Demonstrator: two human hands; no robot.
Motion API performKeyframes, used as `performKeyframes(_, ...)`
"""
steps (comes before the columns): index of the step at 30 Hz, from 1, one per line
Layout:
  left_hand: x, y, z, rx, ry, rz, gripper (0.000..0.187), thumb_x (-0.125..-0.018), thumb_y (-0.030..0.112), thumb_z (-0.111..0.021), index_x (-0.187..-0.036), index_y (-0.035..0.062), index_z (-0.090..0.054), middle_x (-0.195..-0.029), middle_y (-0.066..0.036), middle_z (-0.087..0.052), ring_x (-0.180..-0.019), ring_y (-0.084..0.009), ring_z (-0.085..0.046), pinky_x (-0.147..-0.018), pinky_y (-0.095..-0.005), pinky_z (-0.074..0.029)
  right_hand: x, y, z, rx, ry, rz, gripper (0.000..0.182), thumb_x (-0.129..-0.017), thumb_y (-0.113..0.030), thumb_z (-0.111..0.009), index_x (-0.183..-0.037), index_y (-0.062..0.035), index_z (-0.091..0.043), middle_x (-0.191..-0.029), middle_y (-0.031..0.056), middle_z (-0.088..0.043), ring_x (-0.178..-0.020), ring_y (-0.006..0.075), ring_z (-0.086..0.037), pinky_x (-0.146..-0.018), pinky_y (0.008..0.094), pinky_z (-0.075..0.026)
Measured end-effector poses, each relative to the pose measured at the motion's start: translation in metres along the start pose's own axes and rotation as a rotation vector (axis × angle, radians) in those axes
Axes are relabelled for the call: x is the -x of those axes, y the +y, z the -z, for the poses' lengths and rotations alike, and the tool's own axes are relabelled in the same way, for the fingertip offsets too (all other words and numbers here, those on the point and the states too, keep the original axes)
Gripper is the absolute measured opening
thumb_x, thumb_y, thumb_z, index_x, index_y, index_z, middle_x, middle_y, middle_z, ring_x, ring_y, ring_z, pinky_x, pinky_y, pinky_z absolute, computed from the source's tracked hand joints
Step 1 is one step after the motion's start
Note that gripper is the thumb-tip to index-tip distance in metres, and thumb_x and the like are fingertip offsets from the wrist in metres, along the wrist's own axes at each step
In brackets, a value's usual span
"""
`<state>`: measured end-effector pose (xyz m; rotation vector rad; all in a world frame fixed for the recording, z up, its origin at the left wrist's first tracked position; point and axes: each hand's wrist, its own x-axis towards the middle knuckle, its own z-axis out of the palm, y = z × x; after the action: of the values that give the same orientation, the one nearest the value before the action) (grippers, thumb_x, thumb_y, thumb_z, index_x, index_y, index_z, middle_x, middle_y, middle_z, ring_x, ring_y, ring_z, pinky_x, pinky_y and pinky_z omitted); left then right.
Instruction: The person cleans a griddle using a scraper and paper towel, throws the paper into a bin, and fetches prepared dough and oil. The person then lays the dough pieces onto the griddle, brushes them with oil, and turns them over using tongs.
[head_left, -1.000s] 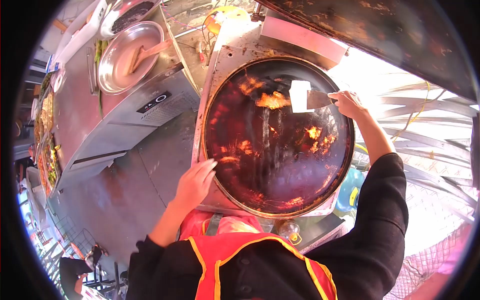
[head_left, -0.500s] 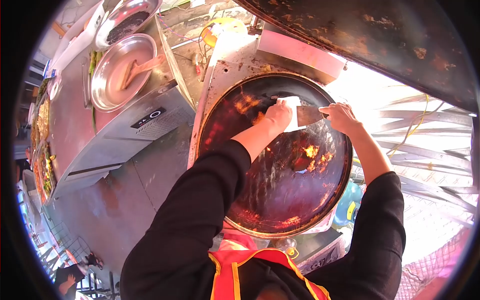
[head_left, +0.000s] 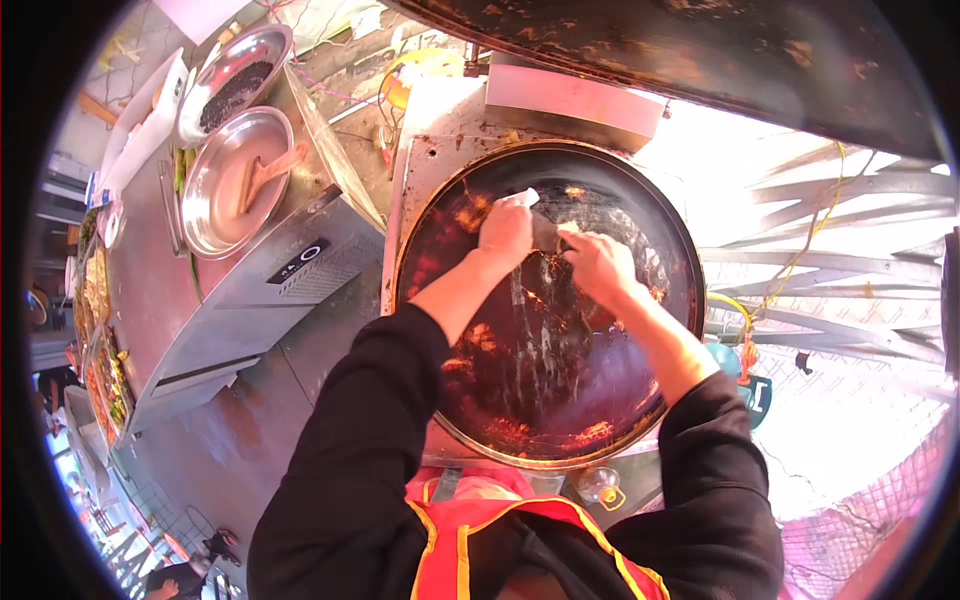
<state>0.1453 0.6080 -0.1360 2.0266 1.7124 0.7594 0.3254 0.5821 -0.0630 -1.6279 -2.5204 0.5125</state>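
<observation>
Both my hands are over a large round dark griddle [head_left: 560, 400] with whitish streaks and shiny orange reflections. My left hand [head_left: 506, 236] is closed on a white cloth or paper [head_left: 524, 198], of which only a corner shows past the fingers. Right beside it is the flat blade of a scraper [head_left: 543, 233]. The scraper's handle is in my right hand [head_left: 602, 266], closed, with the fingers pointing toward the blade. Most of the handle is hidden by that hand.
A big dark lid [head_left: 700, 50] overhangs the far right. On the left, a steel counter [head_left: 160, 310] bears a metal bowl [head_left: 215, 225] with a wooden tool [head_left: 262, 175] and another bowl [head_left: 270, 50] with dark contents. A clear jar [head_left: 598, 483] stands near the griddle's front.
Both hands have moved left over the griddle, the right one also nearer to me, with the scraper and white cloth. Less of the cloth shows now. The view has shifted slightly.
</observation>
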Motion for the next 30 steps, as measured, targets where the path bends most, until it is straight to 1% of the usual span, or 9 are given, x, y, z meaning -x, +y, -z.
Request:
performKeyframes(1, 0.005, -0.001, 0.015, -0.034, -0.095, 0.014, 0.030, -0.078, 0.002, -0.051, -0.106, -0.0018, -0.060, -0.110, -0.018, -0.060, -0.101, -0.0348, -0.056, -0.088, -0.0403, -0.045, 0.011, -0.007, -0.012, -0.057, 0.093, 0.022, 0.037, -0.081, -0.017, -0.059, -0.117, -0.0132, -0.059, -0.098, 0.0115, -0.065, -0.091, 0.0304, -0.062, -0.081, 0.0409, -0.049)
performKeyframes(3, 0.026, -0.005, 0.038, 0.028, 0.082, -0.225, 0.024, -0.080, 0.002, -0.048, -0.099, -0.0019, -0.062, -0.111, -0.015, -0.061, -0.101, -0.0337, -0.056, -0.087, -0.0389, -0.046, 0.034, -0.033, -0.017, -0.090, 0.128, -0.017, 0.037, -0.082, -0.017, -0.059, -0.118, -0.0128, -0.058, -0.093, 0.0095, -0.065, -0.086, 0.0286, -0.061, -0.078, 0.0397, -0.048)
performKeyframes(5, 0.049, -0.003, 0.060, -0.010, 0.045, -0.267, 0.024, -0.081, 0.001, -0.046, -0.099, -0.0016, -0.062, -0.112, -0.013, -0.061, -0.099, -0.0320, -0.056, -0.087, -0.0379, -0.046, 0.059, -0.054, -0.028, -0.132, 0.240, -0.007, 0.037, -0.082, -0.016, -0.060, -0.119, -0.0133, -0.056, -0.090, 0.0075, -0.063, -0.083, 0.0264, -0.060, -0.076, 0.0383, -0.047)
performKeyframes(10, 0.099, -0.006, 0.068, -0.133, -0.027, -0.358, 0.021, -0.080, 0.005, -0.050, -0.096, 0.0019, -0.064, -0.108, -0.008, -0.061, -0.090, -0.0250, -0.055, -0.082, -0.0346, -0.045, 0.103, -0.084, -0.044, -0.127, 0.233, -0.055, 0.039, -0.081, -0.015, -0.062, -0.119, -0.0134, -0.056, -0.087, 0.0065, -0.061, -0.082, 0.0264, -0.059, -0.074, 0.0375, -0.046)
performKeyframes(13, 0.112, 0.002, 0.069, -0.361, -0.088, -0.452, 0.016, -0.074, 0.010, -0.054, -0.086, 0.0053, -0.064, -0.091, -0.006, -0.059, -0.090, -0.0216, -0.050, -0.076, -0.0332, -0.042, 0.127, -0.079, -0.050, -0.078, 0.154, -0.080, 0.037, -0.080, -0.017, -0.062, -0.117, -0.0134, -0.057, -0.087, 0.0080, -0.062, -0.083, 0.0278, -0.059, -0.074, 0.0388, -0.047)
performKeyframes(17, 0.135, -0.011, 0.053, -0.415, -0.024, -0.504, 0.015, -0.075, 0.011, -0.053, -0.086, 0.0058, -0.063, -0.090, -0.005, -0.058, -0.090, -0.0202, -0.049, -0.077, -0.0337, -0.039, 0.158, -0.074, 0.009, 0.145, -0.055, -0.114, 0.040, -0.079, -0.016, -0.062, -0.118, -0.0121, -0.057, -0.089, 0.0068, -0.063, -0.084, 0.0252, -0.060, -0.077, 0.0367, -0.047)
performKeyframes(23, 0.171, 0.003, 0.102, -0.275, -0.039, -0.430, 0.026, -0.079, 0.008, -0.055, -0.103, 0.0009, -0.061, -0.108, -0.010, -0.059, -0.105, -0.0246, -0.050, -0.088, -0.0364, -0.040, 0.113, -0.063, 0.041, 0.183, 0.117, 0.250, 0.038, -0.077, -0.009, -0.062, -0.114, -0.0158, -0.059, -0.083, 0.0037, -0.058, -0.085, 0.0231, -0.055, -0.076, 0.0361, -0.043)
performKeyframes(27, 0.224, 0.012, 0.158, -0.038, -0.102, -0.291, 0.029, -0.081, 0.006, -0.058, -0.109, -0.0003, -0.059, -0.113, -0.012, -0.058, -0.110, -0.0288, -0.051, -0.093, -0.0381, -0.041, 0.060, -0.065, 0.031, 0.313, -0.032, 0.522, 0.036, -0.073, -0.010, -0.062, -0.108, -0.0179, -0.061, -0.083, 0.0030, -0.058, -0.087, 0.0223, -0.055, -0.078, 0.0347, -0.042)
performKeyframes(30, 0.267, 0.008, 0.181, 0.013, -0.092, -0.161, 0.027, -0.082, 0.006, -0.060, -0.109, 0.0012, -0.059, -0.109, -0.012, -0.060, -0.102, -0.0297, -0.055, -0.088, -0.0377, -0.044, 0.028, -0.062, 0.020, 0.424, -0.159, 0.614, 0.030, -0.074, -0.013, -0.061, -0.104, -0.0189, -0.063, -0.083, 0.0022, -0.059, -0.089, 0.0220, -0.056, -0.079, 0.0347, -0.043)
